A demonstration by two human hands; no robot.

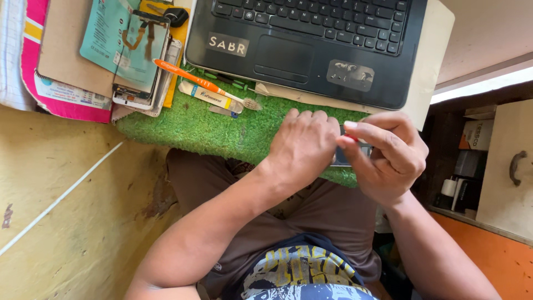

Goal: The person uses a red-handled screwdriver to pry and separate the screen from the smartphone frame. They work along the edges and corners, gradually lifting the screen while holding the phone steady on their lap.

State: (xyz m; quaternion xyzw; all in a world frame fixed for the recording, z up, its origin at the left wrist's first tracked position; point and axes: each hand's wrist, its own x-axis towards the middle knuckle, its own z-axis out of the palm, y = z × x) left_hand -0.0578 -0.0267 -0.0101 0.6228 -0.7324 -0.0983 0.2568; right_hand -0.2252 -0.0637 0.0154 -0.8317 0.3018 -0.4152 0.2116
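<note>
Both hands are gripping a small dark device [343, 158] over the green mat [194, 125]: the left hand [302, 147] is covering it, the right hand [388, 158] pinching its edge with closed fingers [361, 133]. A laptop [311, 47] is lying just beyond.

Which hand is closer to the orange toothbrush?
The left hand. It rests on the green mat just below and right of the orange toothbrush. The right hand is farther right, beyond the left one.
</note>
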